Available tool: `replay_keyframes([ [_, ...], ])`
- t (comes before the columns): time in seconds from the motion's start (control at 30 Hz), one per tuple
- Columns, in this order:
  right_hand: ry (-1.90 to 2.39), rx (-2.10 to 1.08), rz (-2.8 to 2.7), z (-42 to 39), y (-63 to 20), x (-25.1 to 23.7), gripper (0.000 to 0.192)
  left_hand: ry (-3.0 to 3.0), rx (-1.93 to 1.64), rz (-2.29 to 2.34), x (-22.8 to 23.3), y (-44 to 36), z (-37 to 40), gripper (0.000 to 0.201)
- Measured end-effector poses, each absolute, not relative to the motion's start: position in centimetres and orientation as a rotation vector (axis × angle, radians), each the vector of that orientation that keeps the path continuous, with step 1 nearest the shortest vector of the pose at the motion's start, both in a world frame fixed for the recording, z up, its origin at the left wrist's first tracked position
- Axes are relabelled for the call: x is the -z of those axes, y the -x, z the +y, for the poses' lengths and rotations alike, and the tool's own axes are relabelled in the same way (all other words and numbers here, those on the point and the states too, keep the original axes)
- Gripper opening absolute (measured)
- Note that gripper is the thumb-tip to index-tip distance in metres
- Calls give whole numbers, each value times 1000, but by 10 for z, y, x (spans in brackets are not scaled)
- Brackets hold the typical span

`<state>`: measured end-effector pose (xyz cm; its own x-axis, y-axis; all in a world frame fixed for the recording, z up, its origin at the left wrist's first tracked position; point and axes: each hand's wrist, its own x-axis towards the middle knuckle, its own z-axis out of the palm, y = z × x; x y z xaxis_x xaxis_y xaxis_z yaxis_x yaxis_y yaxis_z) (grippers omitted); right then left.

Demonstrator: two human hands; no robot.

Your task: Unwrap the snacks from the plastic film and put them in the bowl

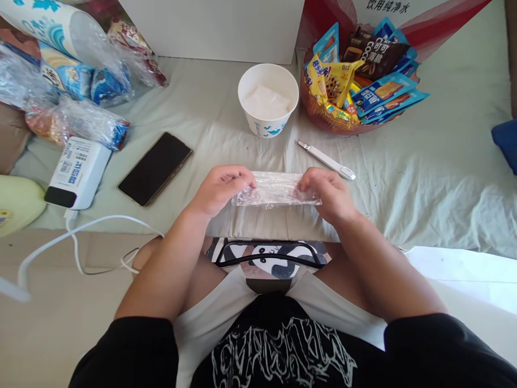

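Note:
Between my two hands a clear, crinkled plastic wrapper (278, 189) is stretched out flat above the cloth. My left hand (220, 188) pinches its left end between thumb and fingers. At the opposite end, my right hand (329, 194) grips it the same way. Beyond the wrapper stands a white paper tub (264, 121) with blue print, holding something white and thin. To the right of the tub, a white utility knife (327, 160) lies at a slant just past my right hand.
A bowl (323, 118) heaped with packaged snacks stands at the back right. On the left lie a black phone (155, 168), a white power bank (81, 170) with a cable (76, 253), and plastic-wrapped packages (76, 81). White box (218, 29) behind.

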<state>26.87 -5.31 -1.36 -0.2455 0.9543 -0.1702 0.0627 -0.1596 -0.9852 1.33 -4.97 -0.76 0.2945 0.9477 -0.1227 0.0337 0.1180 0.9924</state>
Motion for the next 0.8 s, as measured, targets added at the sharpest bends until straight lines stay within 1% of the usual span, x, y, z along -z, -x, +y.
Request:
replay_keyframes([
  [0.07,1245,-1543,-1242,-53,-267,17,39,-1304,-833,1104,7,-15,-51,18],
  [0.1,1235,-1577,-1175,-53,-266,18,43,-1304,-825,1117,7,-16,-52,20],
  [0.17,1233,-1589,-1092,-52,-264,20,54,-1285,-872,1133,9,-18,-50,30],
  [0.2,1234,-1570,-1068,-51,-264,21,53,-1274,-932,1147,10,-19,-48,34],
  [0.23,1236,-1534,-1056,-50,-265,22,47,-1264,-1013,1175,13,-19,-46,37],
  [0.3,1267,-1409,-1051,-49,-266,24,35,-1251,-1242,1272,17,-19,-42,36],
  [0.37,1336,-1233,-1074,-48,-267,23,28,-1254,-1455,1381,20,-19,-41,27],
  [0.43,1383,-1031,-1141,-51,-266,20,21,-1312,-1495,1414,20,-23,-46,16],
  [0.47,1380,-939,-1195,-54,-265,18,17,-1360,-1430,1390,20,-27,-50,13],
  [0.5,1357,-868,-1261,-58,-263,17,14,-1417,-1321,1340,19,-31,-55,16],
  [0.53,1321,-820,-1335,-63,-260,15,12,-1461,-1221,1280,20,-35,-60,24],
  [0.57,1279,-804,-1412,-68,-257,13,10,-1476,-1149,1231,21,-40,-64,37],
  [0.63,1186,-876,-1565,-80,-250,11,6,-1459,-1095,1104,23,-46,-70,63],
  [0.67,1131,-950,-1626,-85,-247,11,8,-1441,-1075,1040,25,-48,-71,72],
  [0.7,1078,-1038,-1663,-89,-245,11,11,-1424,-1053,984,26,-49,-72,77],
  [0.73,1030,-1132,-1676,-92,-243,11,15,-1410,-1025,946,26,-49,-73,77],
  [0.8,971,-1290,-1649,-95,-241,11,20,-1401,-958,912,24,-47,-73,70],
])
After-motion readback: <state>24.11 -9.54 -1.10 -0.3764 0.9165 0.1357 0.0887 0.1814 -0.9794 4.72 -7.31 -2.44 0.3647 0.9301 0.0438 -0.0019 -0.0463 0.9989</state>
